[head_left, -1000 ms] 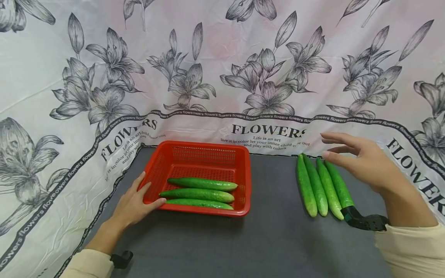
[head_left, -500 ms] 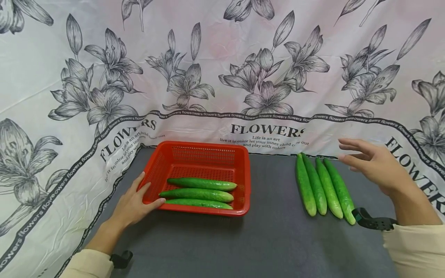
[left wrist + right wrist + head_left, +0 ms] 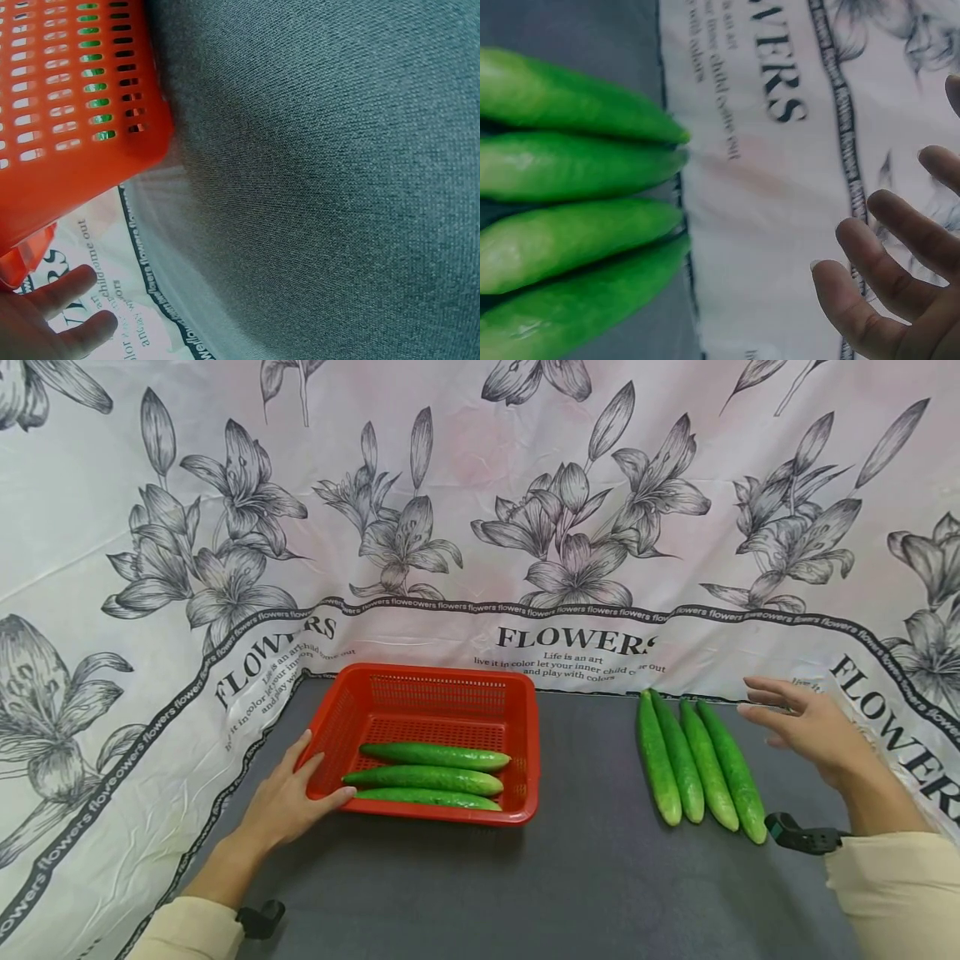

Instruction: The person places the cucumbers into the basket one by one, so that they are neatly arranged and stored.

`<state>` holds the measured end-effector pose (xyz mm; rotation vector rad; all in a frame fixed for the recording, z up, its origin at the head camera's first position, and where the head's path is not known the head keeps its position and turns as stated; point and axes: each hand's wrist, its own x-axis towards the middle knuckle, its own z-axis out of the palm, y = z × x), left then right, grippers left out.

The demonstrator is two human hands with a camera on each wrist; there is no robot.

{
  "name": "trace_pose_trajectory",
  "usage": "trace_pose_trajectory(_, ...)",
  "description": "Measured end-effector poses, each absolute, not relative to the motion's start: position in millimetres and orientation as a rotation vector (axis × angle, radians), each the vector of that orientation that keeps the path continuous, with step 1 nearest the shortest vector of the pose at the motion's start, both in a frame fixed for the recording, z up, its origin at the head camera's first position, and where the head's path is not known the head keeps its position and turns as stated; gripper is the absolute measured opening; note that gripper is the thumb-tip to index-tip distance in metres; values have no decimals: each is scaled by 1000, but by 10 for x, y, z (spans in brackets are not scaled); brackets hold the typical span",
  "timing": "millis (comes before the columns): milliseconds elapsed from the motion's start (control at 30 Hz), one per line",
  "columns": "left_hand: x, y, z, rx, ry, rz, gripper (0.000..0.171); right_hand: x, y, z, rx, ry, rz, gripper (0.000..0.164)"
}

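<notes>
Three green cucumbers (image 3: 423, 779) lie crosswise in a red plastic basket (image 3: 527, 739) on the left of the table. My left hand (image 3: 283, 802) rests on the basket's front left corner, fingers spread along the left rim and thumb over the front rim. In the left wrist view, two fingers (image 3: 71, 289) extend below the basket's slotted wall (image 3: 75, 172). Several more cucumbers (image 3: 697, 768) lie side by side at the right. My right hand (image 3: 813, 727) hovers apart from them, just to their right, holding nothing. Its loosely bent fingers (image 3: 885, 266) show in the right wrist view.
A grey cloth surface (image 3: 525, 893) lies under everything. Behind it and on the left rises a white floral-printed curtain (image 3: 480, 552), close to the basket and the far ends of the loose cucumbers. Black straps with devices (image 3: 802, 835) circle both wrists.
My right hand has drifted right and slightly down, away from the loose cucumbers, uncovering the rightmost one's near end. My left hand, the basket and the cucumbers have stayed put.
</notes>
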<state>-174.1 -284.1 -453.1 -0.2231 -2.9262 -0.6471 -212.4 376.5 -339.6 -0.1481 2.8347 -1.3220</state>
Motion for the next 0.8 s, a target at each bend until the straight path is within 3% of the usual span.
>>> trace_pose_trajectory(400,-1743,-2847,-4509,-213,-2938,-638,89,-2269,3964,-3720,40,2662,-1376,80)
trace_pose_trajectory(800,-1747,-2845,-4520,-208,-2956,-642,90,-2313,4103,-3975,155,2592,-1333,88)
